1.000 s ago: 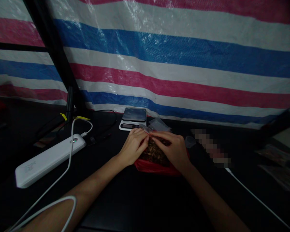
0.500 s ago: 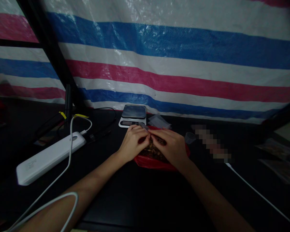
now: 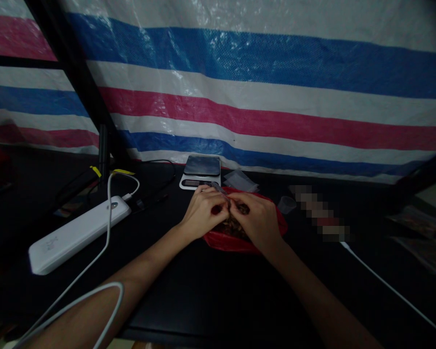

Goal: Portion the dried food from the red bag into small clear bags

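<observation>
My left hand (image 3: 206, 209) and my right hand (image 3: 258, 217) meet with thumbs and forefingers pinched together. Between them they grip a small clear plastic bag (image 3: 220, 188), of which only a shiny edge shows past the fingers. Right below lies a red plastic bag (image 3: 228, 243), spread open and holding loose brown dried bits (image 3: 232, 228). What sits inside the small bag is hidden by my fingers. Just behind my left hand is a white kitchen scale (image 3: 200, 172) with a dark top plate.
Flat clear bags (image 3: 241, 180) lie beside the scale, and a small clear cup (image 3: 286, 204) stands right of the red bag. A white power bank (image 3: 80, 235) with a white cable (image 3: 107, 232) lies left; the cable loops over my left forearm. Filled clear packets (image 3: 421, 252) lie far right.
The view has shifted slightly. My hands stay over the red bag, still pinching, and the fingertips have come a little closer together.
</observation>
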Motion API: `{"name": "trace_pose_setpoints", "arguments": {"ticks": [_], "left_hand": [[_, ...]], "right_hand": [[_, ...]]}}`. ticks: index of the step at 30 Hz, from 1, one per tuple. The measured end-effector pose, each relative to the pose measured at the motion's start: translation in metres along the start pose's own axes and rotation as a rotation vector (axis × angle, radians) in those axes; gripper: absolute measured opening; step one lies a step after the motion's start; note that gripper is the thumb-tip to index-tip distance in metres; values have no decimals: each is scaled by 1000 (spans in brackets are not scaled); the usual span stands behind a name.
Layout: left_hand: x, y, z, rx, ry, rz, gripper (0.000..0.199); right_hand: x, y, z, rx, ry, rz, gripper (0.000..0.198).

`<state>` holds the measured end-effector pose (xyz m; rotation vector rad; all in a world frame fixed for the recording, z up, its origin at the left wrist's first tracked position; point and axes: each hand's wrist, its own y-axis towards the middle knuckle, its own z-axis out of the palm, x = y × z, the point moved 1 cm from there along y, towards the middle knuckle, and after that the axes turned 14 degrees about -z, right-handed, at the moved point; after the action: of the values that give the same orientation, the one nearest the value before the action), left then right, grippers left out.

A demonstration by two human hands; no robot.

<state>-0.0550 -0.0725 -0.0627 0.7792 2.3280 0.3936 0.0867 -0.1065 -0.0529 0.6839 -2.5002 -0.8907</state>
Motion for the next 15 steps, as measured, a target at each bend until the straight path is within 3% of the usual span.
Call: {"name": "trace_pose_setpoints", "arguments": {"ticks": [5,8,11,15], "left_hand": [[-4,-2,1,44,42,17,17],[-4,-3,1,35,48,14,19],[-3,-3,0,18,49,13,19],[-4,-3,1,51,37,44,18]], "right_hand": [[-18,3,-10,-128,52,78,16],[-16,4,-12,-58,41,25,15],[-8,3,-11,-3,-163,-44,21],[-12,1,-11,-16,-218,47,22]]}}
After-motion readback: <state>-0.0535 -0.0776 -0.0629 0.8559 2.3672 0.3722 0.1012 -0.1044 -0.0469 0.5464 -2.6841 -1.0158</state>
